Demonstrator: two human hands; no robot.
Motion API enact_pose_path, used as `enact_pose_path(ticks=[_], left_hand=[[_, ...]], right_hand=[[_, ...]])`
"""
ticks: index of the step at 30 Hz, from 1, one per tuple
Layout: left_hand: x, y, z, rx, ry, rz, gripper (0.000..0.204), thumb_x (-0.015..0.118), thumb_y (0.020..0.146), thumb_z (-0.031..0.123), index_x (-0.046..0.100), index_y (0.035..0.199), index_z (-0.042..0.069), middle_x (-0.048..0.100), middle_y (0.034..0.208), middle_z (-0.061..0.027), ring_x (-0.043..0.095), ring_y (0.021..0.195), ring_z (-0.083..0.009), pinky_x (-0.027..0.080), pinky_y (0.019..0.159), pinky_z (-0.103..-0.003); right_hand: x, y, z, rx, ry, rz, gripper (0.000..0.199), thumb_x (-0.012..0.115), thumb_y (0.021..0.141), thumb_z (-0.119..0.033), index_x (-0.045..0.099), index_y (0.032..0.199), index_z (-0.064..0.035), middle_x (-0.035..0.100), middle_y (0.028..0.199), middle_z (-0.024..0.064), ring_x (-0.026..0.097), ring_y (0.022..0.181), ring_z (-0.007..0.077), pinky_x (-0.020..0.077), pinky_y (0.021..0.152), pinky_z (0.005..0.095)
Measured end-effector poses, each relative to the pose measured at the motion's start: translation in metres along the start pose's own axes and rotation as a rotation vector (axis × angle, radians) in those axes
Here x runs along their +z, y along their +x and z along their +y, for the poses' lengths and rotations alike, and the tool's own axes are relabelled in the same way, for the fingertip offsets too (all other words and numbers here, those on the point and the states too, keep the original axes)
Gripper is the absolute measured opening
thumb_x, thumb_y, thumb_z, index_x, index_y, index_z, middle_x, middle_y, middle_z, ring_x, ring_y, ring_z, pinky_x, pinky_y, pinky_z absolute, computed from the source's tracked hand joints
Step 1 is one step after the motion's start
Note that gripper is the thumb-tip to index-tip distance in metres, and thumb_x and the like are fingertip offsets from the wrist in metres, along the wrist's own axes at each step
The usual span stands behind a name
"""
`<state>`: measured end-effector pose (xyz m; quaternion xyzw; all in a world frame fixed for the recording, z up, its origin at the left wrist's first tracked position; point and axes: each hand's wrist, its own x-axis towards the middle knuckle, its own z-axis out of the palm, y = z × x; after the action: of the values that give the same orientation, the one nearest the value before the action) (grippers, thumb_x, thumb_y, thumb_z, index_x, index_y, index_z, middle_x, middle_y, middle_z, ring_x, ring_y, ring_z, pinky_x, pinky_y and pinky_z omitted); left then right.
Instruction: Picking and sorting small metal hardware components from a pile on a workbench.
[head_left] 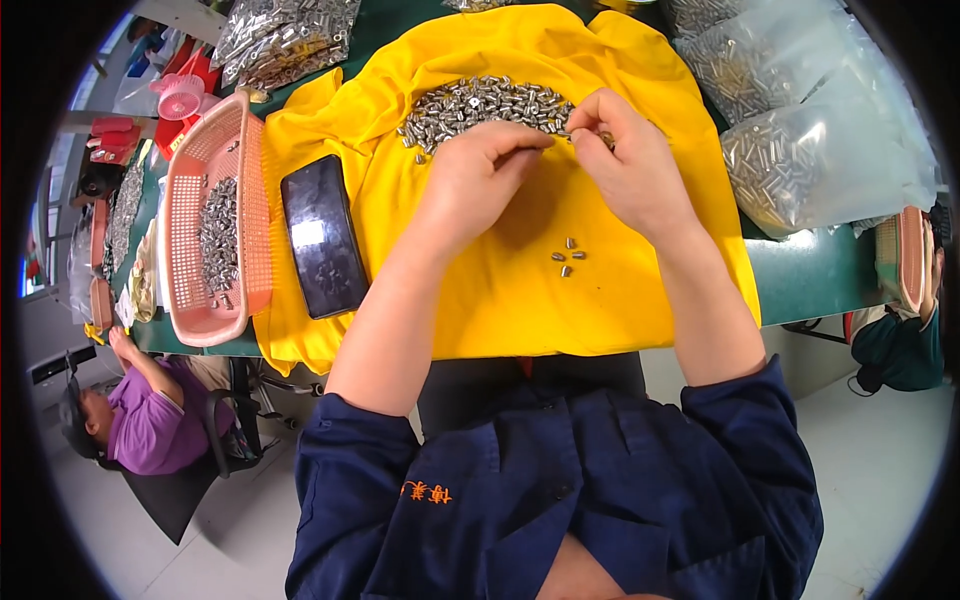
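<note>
A heap of small shiny metal cylinders (470, 108) lies on a yellow cloth (480, 310) spread over the table. At the heap's near edge, my left hand (478, 180) has its fingers curled together, hiding whatever they hold. My right hand (632, 165) is close beside it, thumb and forefinger pinched, with a bit of shiny metal showing at the fingers. The two hands' fingertips nearly meet. Between my forearms, several loose cylinders (566, 257) lie apart from the heap.
A black phone (325, 240) lies left of my left forearm. Beyond it stands a pink plastic basket (182, 250) with more metal pieces inside. Clear bags of metal parts (775, 170) crowd the right; another bag (285, 40) is at the back left. A person in purple (160, 415) sits at left.
</note>
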<state>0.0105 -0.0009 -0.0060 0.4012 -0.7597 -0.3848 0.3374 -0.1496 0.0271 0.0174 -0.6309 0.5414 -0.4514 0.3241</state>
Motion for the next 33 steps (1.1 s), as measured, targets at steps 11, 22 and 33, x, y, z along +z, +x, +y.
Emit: enact_pose_path(ticks=[11, 22, 33], left_hand=[[-0.006, -0.002, -0.004, -0.318, -1.005, -0.027, 0.016, 0.055, 0.079, 0.003, 0.056, 0.095, 0.001, 0.059, 0.083, -0.0063, 0.058, 0.078, -0.0136, 0.047, 0.070, -0.023], [-0.003, -0.004, -0.003, -0.327, -1.128, -0.064, 0.012, 0.056, 0.078, 0.003, 0.056, 0.090, 0.002, 0.060, 0.082, -0.0075, 0.059, 0.075, -0.0149, 0.048, 0.069, -0.025], [-0.001, -0.003, 0.000, -0.301, -0.970, 0.001, 0.012, 0.060, 0.075, 0.003, 0.060, 0.087, 0.000, 0.061, 0.079, -0.0070, 0.058, 0.072, -0.0129, 0.047, 0.069, -0.024]], right_hand=[[0.003, -0.002, -0.004, -0.010, 0.156, -0.078, 0.005, 0.047, 0.075, -0.007, 0.048, 0.079, -0.0026, 0.051, 0.066, 0.0034, 0.047, 0.060, 0.0109, 0.0391, 0.056, 0.0232], [0.002, -0.004, -0.008, -0.036, 0.186, -0.116, 0.004, 0.047, 0.075, -0.005, 0.047, 0.078, -0.0024, 0.051, 0.066, 0.0033, 0.048, 0.060, 0.0103, 0.0396, 0.057, 0.0231], [0.005, -0.007, -0.012, -0.175, -0.132, -0.049, 0.005, 0.047, 0.073, -0.005, 0.046, 0.077, -0.0040, 0.048, 0.056, 0.0103, 0.046, 0.049, 0.0227, 0.0385, 0.048, 0.0303]])
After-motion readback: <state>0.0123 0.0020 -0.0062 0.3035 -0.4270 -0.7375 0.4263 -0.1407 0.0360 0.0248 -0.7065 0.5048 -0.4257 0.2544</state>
